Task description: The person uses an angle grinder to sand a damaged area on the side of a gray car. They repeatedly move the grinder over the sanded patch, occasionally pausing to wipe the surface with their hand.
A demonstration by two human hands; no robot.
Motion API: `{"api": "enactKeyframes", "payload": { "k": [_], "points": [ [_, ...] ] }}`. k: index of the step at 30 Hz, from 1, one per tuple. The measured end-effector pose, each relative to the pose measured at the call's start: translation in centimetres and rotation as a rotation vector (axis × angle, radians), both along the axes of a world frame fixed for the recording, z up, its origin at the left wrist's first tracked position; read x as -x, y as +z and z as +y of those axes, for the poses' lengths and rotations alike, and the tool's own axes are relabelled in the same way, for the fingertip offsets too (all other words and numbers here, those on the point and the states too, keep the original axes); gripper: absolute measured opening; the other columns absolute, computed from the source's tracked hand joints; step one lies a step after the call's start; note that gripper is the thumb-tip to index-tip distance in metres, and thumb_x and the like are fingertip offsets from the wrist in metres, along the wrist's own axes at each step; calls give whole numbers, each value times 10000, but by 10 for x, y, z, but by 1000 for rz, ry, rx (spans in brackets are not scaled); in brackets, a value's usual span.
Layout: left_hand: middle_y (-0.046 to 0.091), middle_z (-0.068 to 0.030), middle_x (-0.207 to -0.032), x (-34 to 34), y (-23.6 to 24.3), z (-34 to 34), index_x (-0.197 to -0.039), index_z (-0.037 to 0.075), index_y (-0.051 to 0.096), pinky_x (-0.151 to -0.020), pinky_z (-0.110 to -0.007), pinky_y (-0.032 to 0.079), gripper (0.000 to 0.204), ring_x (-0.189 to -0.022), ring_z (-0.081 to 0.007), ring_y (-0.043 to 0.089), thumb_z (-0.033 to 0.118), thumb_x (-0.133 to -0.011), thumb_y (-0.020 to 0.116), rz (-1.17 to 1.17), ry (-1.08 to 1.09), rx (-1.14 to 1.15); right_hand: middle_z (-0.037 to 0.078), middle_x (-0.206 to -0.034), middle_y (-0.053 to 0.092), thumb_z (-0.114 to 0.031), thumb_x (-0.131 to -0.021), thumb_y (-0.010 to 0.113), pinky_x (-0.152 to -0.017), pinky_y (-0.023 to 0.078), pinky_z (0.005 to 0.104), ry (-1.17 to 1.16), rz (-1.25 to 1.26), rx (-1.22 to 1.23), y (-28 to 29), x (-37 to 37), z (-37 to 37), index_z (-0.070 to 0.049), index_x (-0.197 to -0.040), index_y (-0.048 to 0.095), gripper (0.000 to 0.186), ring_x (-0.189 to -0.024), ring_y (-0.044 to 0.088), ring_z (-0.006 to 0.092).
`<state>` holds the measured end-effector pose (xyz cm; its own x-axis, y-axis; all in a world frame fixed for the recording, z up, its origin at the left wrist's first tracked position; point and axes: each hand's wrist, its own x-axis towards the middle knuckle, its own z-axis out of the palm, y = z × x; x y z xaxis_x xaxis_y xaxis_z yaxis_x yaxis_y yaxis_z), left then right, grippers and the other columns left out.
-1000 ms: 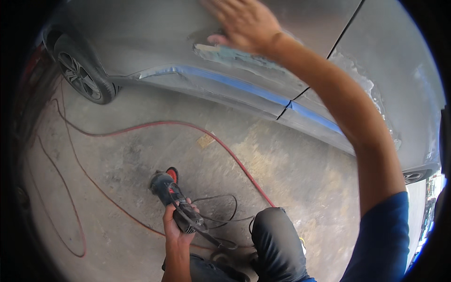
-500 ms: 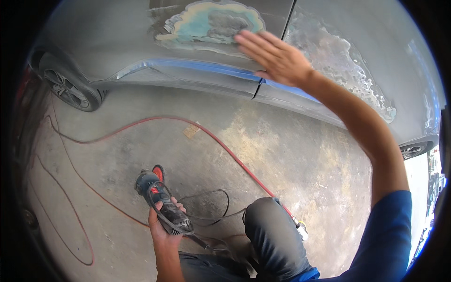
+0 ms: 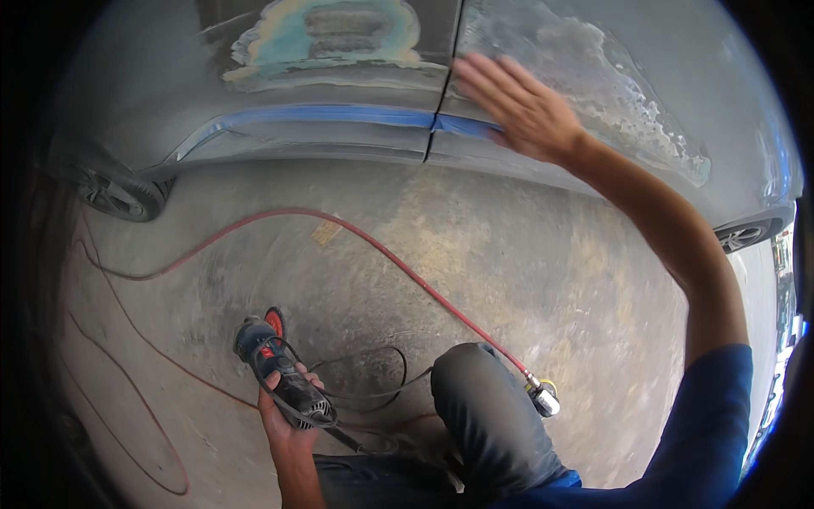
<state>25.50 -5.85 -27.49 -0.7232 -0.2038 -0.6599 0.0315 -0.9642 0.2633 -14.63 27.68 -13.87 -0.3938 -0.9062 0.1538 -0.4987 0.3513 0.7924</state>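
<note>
My left hand (image 3: pixel 276 416) is wrapped around the dark body of a power sander (image 3: pixel 270 356), which has a red round pad (image 3: pixel 275 322) facing away from me. Its black cord (image 3: pixel 403 373) loops beside my knee. Up at the car's side, my right hand (image 3: pixel 526 110) is flat with fingers stretched, at the panel just right of the door gap (image 3: pixel 449 64); whether the palm touches the metal I cannot tell. Left of the gap is a sanded patch (image 3: pixel 398 25) with teal, cream and grey rings. A rough whitish patch (image 3: pixel 627 102) covers the panel to the right.
Blue masking tape (image 3: pixel 331 114) runs along the lower door edge. A red hose (image 3: pixel 398 259) curves over the concrete floor (image 3: pixel 475 246) to a silver-tipped air tool (image 3: pixel 547 400) by my bent knee (image 3: pixel 475 399). Car wheels (image 3: pixel 123 197) stand at both sides.
My right hand has moved right, from the edge of the ringed patch to past the door gap. The view has shifted, and the sander stays in my left hand.
</note>
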Motion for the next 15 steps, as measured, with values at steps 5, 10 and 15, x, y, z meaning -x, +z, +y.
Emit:
{"api": "enactKeyframes", "payload": {
  "k": [5, 10, 15],
  "points": [
    [634, -128, -1030, 16, -1, 10, -1158, -26, 554, -871, -407, 535, 453, -894, -266, 607, 218, -836, 757, 2, -55, -1, 64, -1733, 68, -635, -1022, 395, -1307, 40, 387, 19, 240, 14, -8, -10, -65, -102, -1639, 188, 841, -1597, 41, 217],
    [629, -126, -1028, 22, 7, 27, -1155, -44, 542, -873, -399, 537, 475, -901, -261, 606, 227, -826, 752, -46, -56, 2, 53, -1733, 77, -612, -1028, 401, -1308, 39, 376, 51, 232, 49, -17, 0, -28, -106, -1641, 172, 827, -1597, 42, 206],
    [610, -134, -1006, 21, 18, 44, -1158, -65, 534, -880, -392, 536, 487, -906, -264, 606, 217, -820, 741, -34, -110, -11, 44, -1735, 60, -621, -1021, 403, -1306, 38, 378, 23, 135, 111, -29, 4, 66, -115, -1645, 129, 849, -1596, 44, 210]
  ]
}}
